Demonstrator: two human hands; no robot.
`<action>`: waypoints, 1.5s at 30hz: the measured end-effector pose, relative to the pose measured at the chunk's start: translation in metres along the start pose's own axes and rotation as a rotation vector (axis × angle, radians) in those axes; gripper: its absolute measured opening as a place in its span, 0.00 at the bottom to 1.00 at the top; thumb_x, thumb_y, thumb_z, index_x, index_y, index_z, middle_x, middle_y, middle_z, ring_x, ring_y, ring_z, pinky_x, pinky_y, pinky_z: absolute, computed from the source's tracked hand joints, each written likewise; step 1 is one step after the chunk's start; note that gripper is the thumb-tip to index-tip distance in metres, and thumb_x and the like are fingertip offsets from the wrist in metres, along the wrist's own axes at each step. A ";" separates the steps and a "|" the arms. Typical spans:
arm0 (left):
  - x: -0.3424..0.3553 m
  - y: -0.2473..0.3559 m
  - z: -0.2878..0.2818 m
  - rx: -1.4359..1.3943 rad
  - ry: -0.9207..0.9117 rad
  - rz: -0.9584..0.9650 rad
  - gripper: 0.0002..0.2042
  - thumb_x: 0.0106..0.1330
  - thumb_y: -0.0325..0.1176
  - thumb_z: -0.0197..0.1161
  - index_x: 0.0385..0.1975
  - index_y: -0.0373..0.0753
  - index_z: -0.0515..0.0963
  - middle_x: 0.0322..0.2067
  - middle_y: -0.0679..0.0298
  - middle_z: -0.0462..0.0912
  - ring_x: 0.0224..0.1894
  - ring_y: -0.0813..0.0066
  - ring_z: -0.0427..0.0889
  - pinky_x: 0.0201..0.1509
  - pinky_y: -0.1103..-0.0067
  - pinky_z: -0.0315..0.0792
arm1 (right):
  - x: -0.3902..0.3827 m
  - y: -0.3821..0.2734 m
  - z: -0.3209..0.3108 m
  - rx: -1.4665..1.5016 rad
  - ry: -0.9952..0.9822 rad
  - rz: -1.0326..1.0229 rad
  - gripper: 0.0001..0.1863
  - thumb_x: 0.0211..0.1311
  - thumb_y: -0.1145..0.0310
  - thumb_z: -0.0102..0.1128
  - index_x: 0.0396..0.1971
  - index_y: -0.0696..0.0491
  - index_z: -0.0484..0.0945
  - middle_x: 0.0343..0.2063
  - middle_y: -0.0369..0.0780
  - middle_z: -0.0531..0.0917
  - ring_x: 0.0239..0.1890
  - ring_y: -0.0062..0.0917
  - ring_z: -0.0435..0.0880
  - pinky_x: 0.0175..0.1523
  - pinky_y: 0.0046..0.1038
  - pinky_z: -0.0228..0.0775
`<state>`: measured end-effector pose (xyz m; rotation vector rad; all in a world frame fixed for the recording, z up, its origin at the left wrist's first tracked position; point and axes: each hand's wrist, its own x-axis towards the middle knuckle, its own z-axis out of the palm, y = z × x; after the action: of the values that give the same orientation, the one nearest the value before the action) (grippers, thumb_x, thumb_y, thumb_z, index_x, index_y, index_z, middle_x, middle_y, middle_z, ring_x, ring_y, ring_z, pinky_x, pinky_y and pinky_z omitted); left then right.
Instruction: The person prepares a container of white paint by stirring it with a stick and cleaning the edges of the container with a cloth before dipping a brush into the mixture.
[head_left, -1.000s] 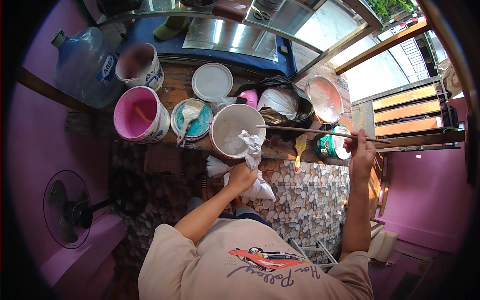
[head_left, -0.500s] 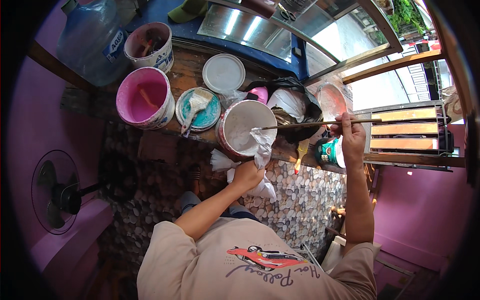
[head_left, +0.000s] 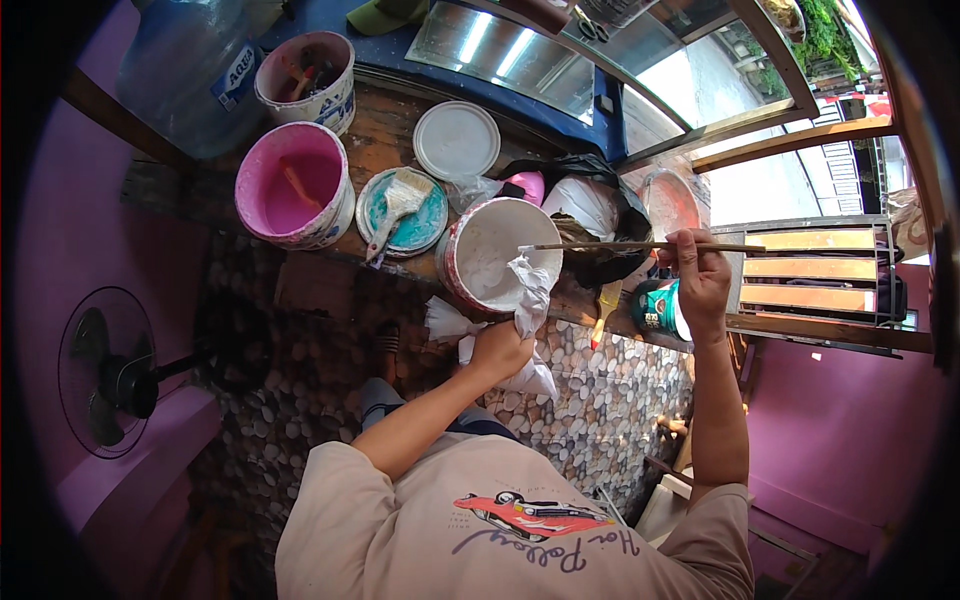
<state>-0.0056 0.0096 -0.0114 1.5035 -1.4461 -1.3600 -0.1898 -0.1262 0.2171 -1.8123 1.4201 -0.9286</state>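
Two hands (head_left: 503, 353), one thin stick (head_left: 625, 246) and one crumpled white bundle (head_left: 535, 286) are seen; three buckets (head_left: 322, 233), one teal can (head_left: 655, 308), two loose paintbrushes (head_left: 605, 304), one round white lid (head_left: 457, 141), one black bag (head_left: 629, 216) and one fan (head_left: 120, 385) are counted.

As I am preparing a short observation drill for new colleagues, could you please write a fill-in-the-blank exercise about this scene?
1. The left hand grips a bag that is ____ in colour.
2. The long, thin stick is held in the person's ____ hand.
3. The bucket directly left of the pale-bristled brush is ____ inside.
4. The fan stands on the person's ____ side.

Missing words: white; right; pink; left.
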 end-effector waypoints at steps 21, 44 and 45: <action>-0.013 0.006 -0.007 0.008 0.036 0.031 0.13 0.56 0.41 0.64 0.31 0.36 0.82 0.28 0.45 0.84 0.33 0.40 0.83 0.38 0.54 0.75 | -0.031 0.051 0.062 -0.014 0.052 0.127 0.14 0.75 0.63 0.59 0.39 0.61 0.81 0.28 0.38 0.87 0.31 0.18 0.86 0.38 0.21 0.78; -0.044 0.000 -0.027 -0.004 0.146 0.072 0.11 0.58 0.37 0.65 0.26 0.34 0.81 0.24 0.44 0.82 0.32 0.39 0.82 0.34 0.54 0.73 | -0.037 0.046 0.096 -0.210 -0.043 -0.037 0.14 0.74 0.64 0.60 0.35 0.61 0.82 0.21 0.37 0.84 0.26 0.21 0.84 0.36 0.23 0.76; -0.045 0.001 -0.031 -0.004 0.161 0.071 0.11 0.58 0.37 0.65 0.26 0.34 0.81 0.24 0.44 0.82 0.31 0.39 0.82 0.34 0.54 0.73 | -0.039 0.044 0.105 -0.146 -0.036 -0.076 0.11 0.71 0.66 0.62 0.37 0.60 0.83 0.25 0.45 0.84 0.25 0.32 0.84 0.33 0.29 0.74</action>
<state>0.0296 0.0468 0.0081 1.5076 -1.3816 -1.1713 -0.1312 -0.0900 0.1188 -1.9926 1.4377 -0.8452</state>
